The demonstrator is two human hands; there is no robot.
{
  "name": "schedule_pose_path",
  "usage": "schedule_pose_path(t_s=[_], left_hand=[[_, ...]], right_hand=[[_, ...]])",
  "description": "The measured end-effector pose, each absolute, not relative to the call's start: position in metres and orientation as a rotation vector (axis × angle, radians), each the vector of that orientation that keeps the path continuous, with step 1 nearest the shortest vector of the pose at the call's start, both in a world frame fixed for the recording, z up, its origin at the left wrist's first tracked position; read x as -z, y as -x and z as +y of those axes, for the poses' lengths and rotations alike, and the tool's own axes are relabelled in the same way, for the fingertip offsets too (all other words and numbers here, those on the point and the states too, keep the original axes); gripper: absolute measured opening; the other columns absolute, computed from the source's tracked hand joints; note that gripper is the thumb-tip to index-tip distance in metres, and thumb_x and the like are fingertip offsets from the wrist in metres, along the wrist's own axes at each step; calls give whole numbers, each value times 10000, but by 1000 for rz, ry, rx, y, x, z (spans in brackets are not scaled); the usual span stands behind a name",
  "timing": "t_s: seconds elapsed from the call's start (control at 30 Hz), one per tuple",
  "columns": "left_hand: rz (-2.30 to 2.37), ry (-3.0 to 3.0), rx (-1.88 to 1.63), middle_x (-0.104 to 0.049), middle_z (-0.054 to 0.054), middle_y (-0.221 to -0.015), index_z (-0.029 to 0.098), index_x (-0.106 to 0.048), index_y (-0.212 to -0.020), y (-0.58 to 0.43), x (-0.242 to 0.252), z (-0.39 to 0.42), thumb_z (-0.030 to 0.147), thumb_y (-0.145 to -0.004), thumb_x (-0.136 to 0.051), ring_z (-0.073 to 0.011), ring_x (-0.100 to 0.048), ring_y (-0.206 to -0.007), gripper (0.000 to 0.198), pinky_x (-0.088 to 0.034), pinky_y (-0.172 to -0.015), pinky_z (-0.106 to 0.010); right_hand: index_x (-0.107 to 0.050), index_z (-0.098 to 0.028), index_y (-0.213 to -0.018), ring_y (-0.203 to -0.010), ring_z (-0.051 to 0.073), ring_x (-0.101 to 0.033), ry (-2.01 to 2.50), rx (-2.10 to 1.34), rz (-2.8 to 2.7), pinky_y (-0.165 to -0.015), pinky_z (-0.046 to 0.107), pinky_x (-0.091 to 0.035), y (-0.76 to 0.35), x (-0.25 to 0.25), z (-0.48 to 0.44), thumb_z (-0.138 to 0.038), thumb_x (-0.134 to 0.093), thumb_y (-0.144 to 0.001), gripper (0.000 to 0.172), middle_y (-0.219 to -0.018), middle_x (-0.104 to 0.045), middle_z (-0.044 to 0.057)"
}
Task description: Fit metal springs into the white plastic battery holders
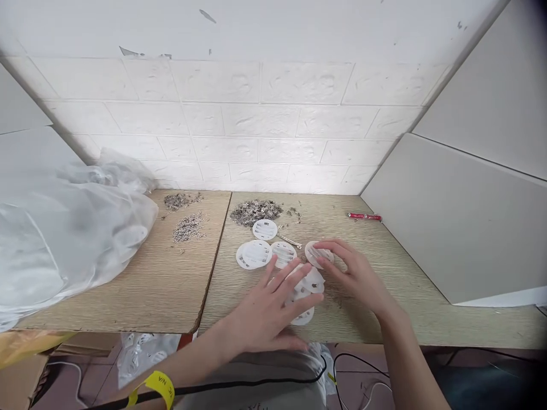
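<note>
Several white round plastic discs (pixel 260 252) lie on the wooden table (pixel 384 296) near its front middle. My left hand (pixel 269 310) rests flat with fingers spread over a small cluster of discs (pixel 308 282). My right hand (pixel 352 273) lies open beside it, fingertips touching another white disc (pixel 316 252). Neither hand grips anything. One more disc (pixel 264 229) sits farther back, just in front of a pile of small metal parts (pixel 255 210).
Two smaller heaps of metal parts (pixel 187 226) lie on the left board. A large clear plastic bag (pixel 64 233) with white discs fills the left side. A red pen-like tool (pixel 364 216) lies at the back right. A grey panel (pixel 465 222) walls the right.
</note>
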State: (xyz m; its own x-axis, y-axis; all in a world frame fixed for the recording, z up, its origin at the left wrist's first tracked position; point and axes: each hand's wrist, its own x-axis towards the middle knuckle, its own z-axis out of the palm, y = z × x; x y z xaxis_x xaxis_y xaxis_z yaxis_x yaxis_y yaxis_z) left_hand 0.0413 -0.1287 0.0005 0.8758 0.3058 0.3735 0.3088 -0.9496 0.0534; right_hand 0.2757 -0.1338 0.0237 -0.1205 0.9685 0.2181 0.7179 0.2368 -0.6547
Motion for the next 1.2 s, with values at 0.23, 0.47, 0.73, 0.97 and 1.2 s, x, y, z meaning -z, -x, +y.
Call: schedule_pose_path(t_s=[0.23, 0.47, 0.73, 0.97, 1.2], left_hand=[[-1223, 2862, 918, -149, -152, -1581, 240, -195, -1496, 3, 12, -150, 427, -891, -521, -337, -111, -1466, 712, -174, -1153, -592], [-1547, 2787, 1022, -224, -118, -1566, 243, -200, -1488, 9, 23, -150, 289, -923, -462, -263, -175, -1462, 624, -298, -1144, -494], [-1319, 2860, 736, -179, -86, -1590, 247, -432, -1391, 7, 22, -148, 283, -908, -481, -301, -154, -1464, 487, -267, -1148, -547], [-1276, 2882, 873, -346, -106, -1508, 209, -533, -1260, 15, 26, -154, 208, -896, -475, -279, -238, -1440, 368, -375, -1108, -502], [-1293, 2897, 1064, -463, -104, -1407, 203, -524, -1231, 17, 30, -155, 163, -903, -447, -246, -296, -1413, 339, -417, -1082, -455]], right_hand=[[-641, -279, -1055, -1097, 236, -588, 1484, -156, -1654, -926, 403, -486, -266, -13, -176, -320, -499, -922, 198, -1166, -634, 64], [-575, -291, -1204, -1192, 284, -547, 1394, -112, -1747, -953, 479, -477, -225, 17, -221, -228, -526, -898, 316, -1204, -634, 85], [-454, -320, -1380, -1441, 338, -203, 1487, 110, -2054, -1108, 594, -270, -191, 33, -199, -379, -573, -881, 516, -1545, -307, 60], [-615, -280, -1159, -1383, 307, -335, 1481, 151, -1973, -1071, 543, -355, -198, 35, -196, -326, -611, -861, 302, -1403, -503, 70], [-615, -279, -1162, -1391, 317, -332, 1602, 179, -1931, -1060, 534, -400, -248, 35, -201, -373, -563, -891, 292, -1409, -499, 65]])
